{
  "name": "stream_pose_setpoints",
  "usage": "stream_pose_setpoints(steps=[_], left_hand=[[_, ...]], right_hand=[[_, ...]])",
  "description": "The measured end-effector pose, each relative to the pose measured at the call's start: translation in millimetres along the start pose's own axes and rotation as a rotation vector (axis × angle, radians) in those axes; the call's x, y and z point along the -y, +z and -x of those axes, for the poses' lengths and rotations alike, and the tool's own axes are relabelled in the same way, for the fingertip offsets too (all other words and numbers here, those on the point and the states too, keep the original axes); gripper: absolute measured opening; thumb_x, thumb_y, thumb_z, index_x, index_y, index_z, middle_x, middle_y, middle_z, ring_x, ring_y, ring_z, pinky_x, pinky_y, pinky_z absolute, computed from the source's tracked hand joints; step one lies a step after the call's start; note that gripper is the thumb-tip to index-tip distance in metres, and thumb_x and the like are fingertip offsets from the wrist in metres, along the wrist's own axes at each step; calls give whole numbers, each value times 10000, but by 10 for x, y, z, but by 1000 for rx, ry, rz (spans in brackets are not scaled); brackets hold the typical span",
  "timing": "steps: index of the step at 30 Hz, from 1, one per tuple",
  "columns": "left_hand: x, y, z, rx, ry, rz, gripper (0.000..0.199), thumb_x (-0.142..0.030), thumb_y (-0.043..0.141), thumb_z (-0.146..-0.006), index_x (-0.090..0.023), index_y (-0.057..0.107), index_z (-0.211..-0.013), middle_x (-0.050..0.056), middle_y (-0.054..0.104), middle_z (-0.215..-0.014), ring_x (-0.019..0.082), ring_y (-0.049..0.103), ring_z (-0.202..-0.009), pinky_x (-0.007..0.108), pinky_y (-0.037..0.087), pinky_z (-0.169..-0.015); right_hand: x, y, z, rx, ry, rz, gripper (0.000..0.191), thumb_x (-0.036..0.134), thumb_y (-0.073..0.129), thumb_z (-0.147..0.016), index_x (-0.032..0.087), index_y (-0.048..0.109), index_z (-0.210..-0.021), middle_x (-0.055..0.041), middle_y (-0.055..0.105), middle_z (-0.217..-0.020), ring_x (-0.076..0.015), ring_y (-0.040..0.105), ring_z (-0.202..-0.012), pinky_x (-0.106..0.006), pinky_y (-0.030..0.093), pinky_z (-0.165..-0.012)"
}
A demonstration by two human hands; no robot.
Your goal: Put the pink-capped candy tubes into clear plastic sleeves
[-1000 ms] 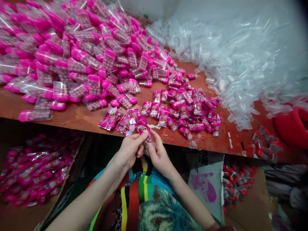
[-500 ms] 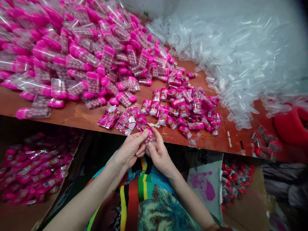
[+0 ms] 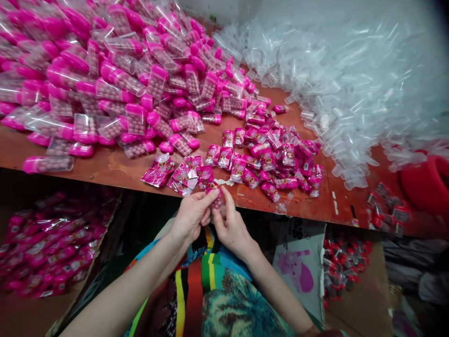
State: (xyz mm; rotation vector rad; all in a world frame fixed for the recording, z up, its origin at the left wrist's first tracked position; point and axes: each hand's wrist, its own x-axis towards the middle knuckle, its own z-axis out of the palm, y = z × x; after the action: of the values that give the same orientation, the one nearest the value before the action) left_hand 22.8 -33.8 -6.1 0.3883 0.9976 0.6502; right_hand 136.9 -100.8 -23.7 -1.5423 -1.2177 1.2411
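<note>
Between my two hands, at the front edge of the table, is a clear candy container with pink balls inside and a pink top. My left hand is closed on its upper left side, thumb laid along it. My right hand pinches it from the right with bent fingers; its lower end is partly hidden. Just beyond my fingertips lie flat, shiny pink printed wrappers. To their right sits a heap of pink-wrapped containers.
Unwrapped pink-capped candy containers are piled at the back left. Clear empty tubes cover the back right, near a red tub. Below the table edge stand a box of pink-wrapped packs and another of red-capped pieces.
My right fingers have shifted slightly on the container, with the thumb moved a little left and up. The piles have not moved.
</note>
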Motion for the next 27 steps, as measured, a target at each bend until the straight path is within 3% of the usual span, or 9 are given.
stream_pose_setpoints(steps=[2, 5, 8, 11, 13, 16, 20, 24, 27], left_hand=[[-11, -18, -3, 78, -33, 16, 343, -394, 772, -732, -143, 547, -670, -98, 394, -360, -1, 229, -275, 155, 158, -326], [-11, -90, -2, 182, -56, 10, 309, -387, 726, -785, -141, 560, -699, -88, 411, -374, -2, 213, -286, 155, 153, -333], [8, -151, 8, 222, -64, -9, 301, -398, 681, -825, -137, 572, -723, -56, 478, -412, 3, 234, -300, 158, 164, -340], [15, -160, 4, 229, -74, -6, 288, -409, 680, -827, -134, 603, -791, -64, 478, -435, 6, 249, -314, 157, 208, -355], [5, -144, -15, 178, -57, -3, 298, -417, 700, -810, -136, 601, -786, -79, 452, -433, 2, 232, -311, 156, 206, -353], [-21, -118, -53, 85, -31, 2, 325, -393, 766, -747, -140, 567, -702, -77, 459, -438, -6, 231, -301, 155, 166, -334], [-35, -136, -67, 167, -61, 22, 305, -385, 749, -766, -100, 639, -757, -29, 552, -501, -18, 235, -314, 149, 184, -339], [-6, -207, -52, 265, -90, 21, 313, -401, 666, -841, -88, 673, -816, -73, 421, -408, -3, 213, -308, 152, 191, -347], [33, -242, -45, 313, -104, 33, 323, -421, 638, -857, -100, 660, -829, -81, 402, -400, 6, 211, -302, 156, 192, -342]], right_hand=[[13, -5, -17, 7, 39, -183, 643, 383, 524, -937, 252, 245, -1501, -45, 634, -905, -140, 590, -680, -261, 503, -629], [5, 0, -34, 96, 137, -501, 653, 415, 495, -955, 267, 180, -1507, 62, 481, -652, -69, 366, -439, -161, 304, -400], [-31, 16, -36, 178, 176, -632, 665, 426, 472, -967, 283, 126, -1516, 97, 416, -592, -52, 227, -389, -150, 185, -356], [-68, 25, -39, 104, 132, -513, 663, 401, 504, -957, 263, 169, -1512, 64, 495, -660, -64, 350, -440, -170, 326, -419], [-80, 17, -44, 43, 78, -360, 656, 381, 540, -940, 253, 226, -1501, 9, 579, -788, -96, 503, -578, -219, 450, -558], [-88, -2, -40, 31, 32, -199, 647, 369, 551, -933, 269, 253, -1499, -43, 629, -965, -145, 592, -768, -295, 500, -737], [-86, 5, -16, 63, 47, -288, 647, 364, 528, -949, 291, 204, -1504, 3, 584, -834, -112, 528, -639, -258, 464, -633], [-31, 16, -8, 120, 94, -451, 667, 396, 525, -950, 266, 175, -1503, 59, 464, -690, -83, 424, -529, -214, 378, -520], [22, 3, -6, 147, 117, -447, 686, 415, 499, -955, 230, 141, -1509, 66, 455, -657, -87, 420, -503, -212, 379, -501]])
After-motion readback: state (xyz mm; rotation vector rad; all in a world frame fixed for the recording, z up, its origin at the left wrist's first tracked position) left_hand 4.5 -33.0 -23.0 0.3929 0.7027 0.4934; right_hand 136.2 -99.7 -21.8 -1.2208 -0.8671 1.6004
